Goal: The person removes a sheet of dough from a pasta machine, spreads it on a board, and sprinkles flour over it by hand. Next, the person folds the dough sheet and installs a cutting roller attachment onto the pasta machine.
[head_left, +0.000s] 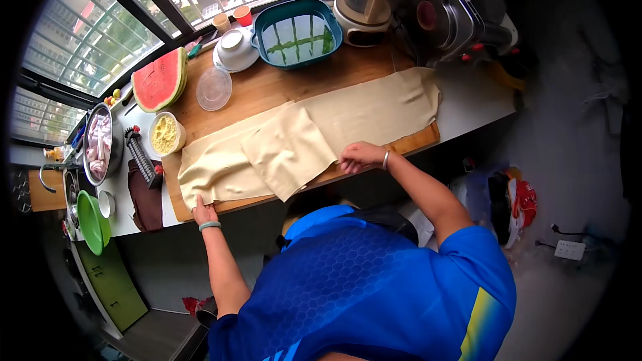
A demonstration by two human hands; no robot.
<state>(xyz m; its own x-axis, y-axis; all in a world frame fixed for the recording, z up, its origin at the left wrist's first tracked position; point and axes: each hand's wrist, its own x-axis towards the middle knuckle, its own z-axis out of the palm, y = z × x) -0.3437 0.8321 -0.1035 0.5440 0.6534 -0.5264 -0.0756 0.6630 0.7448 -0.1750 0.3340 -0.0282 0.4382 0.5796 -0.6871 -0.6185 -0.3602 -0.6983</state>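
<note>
A long, pale sheet of dough (pixel 374 108) lies across the wooden board, its left part wrinkled. Over its middle rests a loose layer of the same dough (pixel 287 150), with one corner hanging toward the board's front edge. My left hand (pixel 204 211) is at the near left corner of the sheet, thumb on top, pinching the edge. Closed, with fingers curled downward, my right hand (pixel 363 156) is beside the right edge of the loose layer. What its fingers hold, if anything, is hidden.
Along the window side are a bowl of yellow powder (pixel 166 134), a clear lid (pixel 214 89), cut watermelon (pixel 160 79), an upturned white bowl (pixel 234 53) and a teal basin of liquid (pixel 297 61). Appliances (pixel 445 17) stand right; a spiked roller (pixel 142 155) and green basin (pixel 92 222) sit left.
</note>
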